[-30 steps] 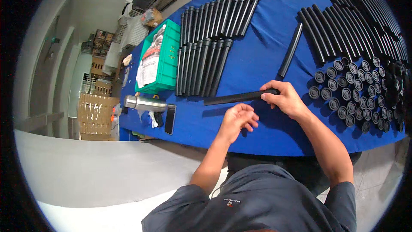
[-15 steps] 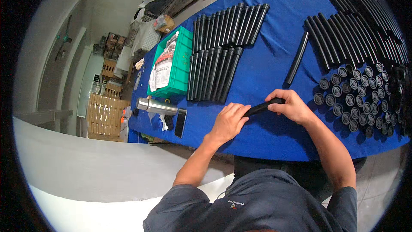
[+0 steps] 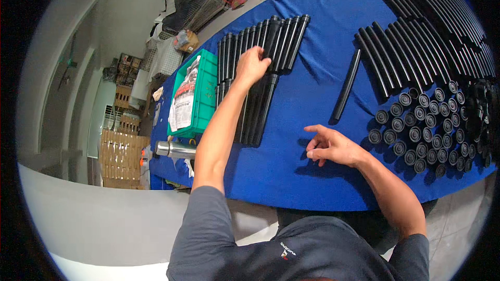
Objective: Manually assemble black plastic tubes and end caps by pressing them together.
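My left hand (image 3: pixel 252 65) reaches over the rows of capped black tubes (image 3: pixel 295 47) at the centre left. Its fingers are closed on a black tube (image 3: pixel 272 37), which lies slantwise above the upper row; the tube's lower part is hard to make out. My left forearm hides part of the lower row. Above the blue cloth near the front, my right hand (image 3: pixel 333 145) is open and holds nothing, its fingers apart. A single black tube (image 3: pixel 347 87) lies on the cloth just beyond it.
Many black tubes (image 3: pixel 390 57) lie in rows at the far right, with round black caps (image 3: pixel 427 119) standing nearer. A green crate (image 3: pixel 208 80) with printed bags sits left of the capped tubes. A steel bottle (image 3: pixel 174 149) lies in front of it, partly behind my arm.
My hands have parted. The left has swung forward and left with the tube to the capped rows; the right has let go and opened. The view has shifted slightly.
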